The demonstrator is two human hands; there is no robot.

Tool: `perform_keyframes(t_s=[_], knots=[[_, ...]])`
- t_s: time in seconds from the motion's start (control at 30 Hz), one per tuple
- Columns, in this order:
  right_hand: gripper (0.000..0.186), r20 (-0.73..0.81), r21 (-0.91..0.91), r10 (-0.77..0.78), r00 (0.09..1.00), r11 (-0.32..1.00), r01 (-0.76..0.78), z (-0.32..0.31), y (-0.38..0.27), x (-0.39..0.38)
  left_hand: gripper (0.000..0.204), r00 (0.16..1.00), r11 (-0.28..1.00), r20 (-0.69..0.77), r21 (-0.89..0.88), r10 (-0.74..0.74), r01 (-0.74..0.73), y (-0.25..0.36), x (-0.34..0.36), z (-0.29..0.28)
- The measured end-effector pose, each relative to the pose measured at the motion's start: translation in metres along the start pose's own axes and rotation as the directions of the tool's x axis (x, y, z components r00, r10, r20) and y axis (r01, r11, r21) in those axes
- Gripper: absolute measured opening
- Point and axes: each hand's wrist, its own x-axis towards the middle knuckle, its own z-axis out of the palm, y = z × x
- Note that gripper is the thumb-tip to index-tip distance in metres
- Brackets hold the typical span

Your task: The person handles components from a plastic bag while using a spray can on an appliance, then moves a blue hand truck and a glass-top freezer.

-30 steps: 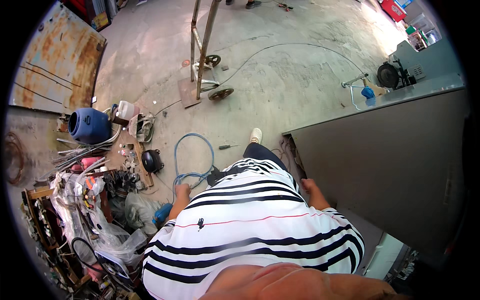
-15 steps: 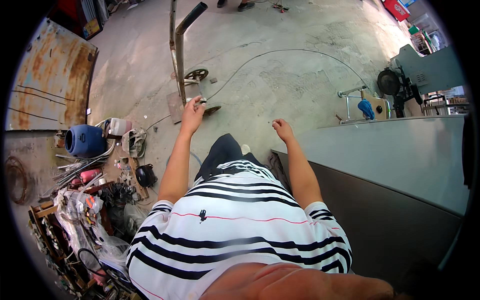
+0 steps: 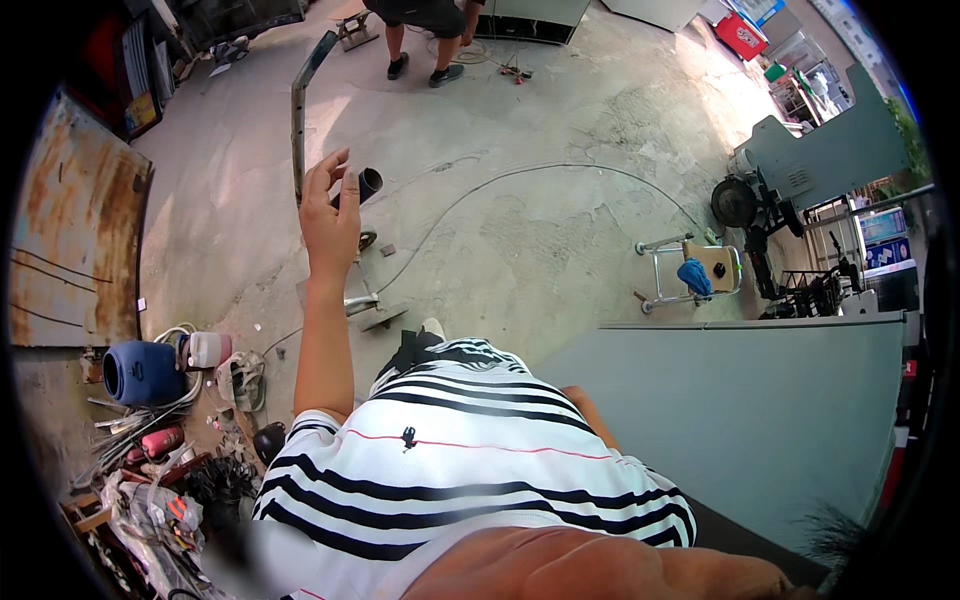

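My left hand (image 3: 332, 215) is raised in front of me, with its fingers apart and partly bent. It is beside the upper tubing of a metal hand cart. One dark tube end (image 3: 371, 182) sits just right of my thumb, and the other bent handle tube (image 3: 299, 110) rises beyond my fingers. Whether my palm touches the tubing is hidden. Below my wrist show parts of the cart's wheel (image 3: 366, 240) and its base plate (image 3: 384, 317). Of my right arm only a piece of forearm (image 3: 590, 412) is visible; the hand is out of sight behind my striped shirt.
A large grey panel-like surface (image 3: 760, 390) stands close on my right. A metal frame with a blue cloth (image 3: 694, 277) is beyond it. A thin cable (image 3: 560, 166) curves across the floor. A blue drum (image 3: 145, 373) and clutter lie left. Another person (image 3: 425, 45) stands ahead.
My left hand has moved up along the cart. The cart's handle now leans toward me. My right hand has dropped out of sight, and the view has shifted, showing more of the other person.
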Motion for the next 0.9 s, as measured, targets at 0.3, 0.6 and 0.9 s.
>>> perform_keyframes(t_s=[0.3, 0.6, 0.9], knots=[[0.033, -0.501, 0.087, -0.248, 0.829, 0.939, 0.333, -0.240, -0.241, 0.099, 0.040, 0.898, 0.981, 0.396, 0.066, -0.194, 0.183, 0.001, 0.035, 0.006], [0.025, -0.472, -0.393, -0.878, -0.077, 0.131, 0.910, -0.480, -0.640, 0.059, 0.070, 0.953, 0.964, 0.158, 0.112, -0.258, 0.243, 0.011, 0.045, 0.023], [0.053, 0.045, -0.706, -0.987, -0.156, -0.142, 0.694, -0.519, -0.873, 0.045, 0.028, 0.468, 0.593, -0.782, 0.161, -0.411, 0.789, 0.037, 0.062, 0.090]])
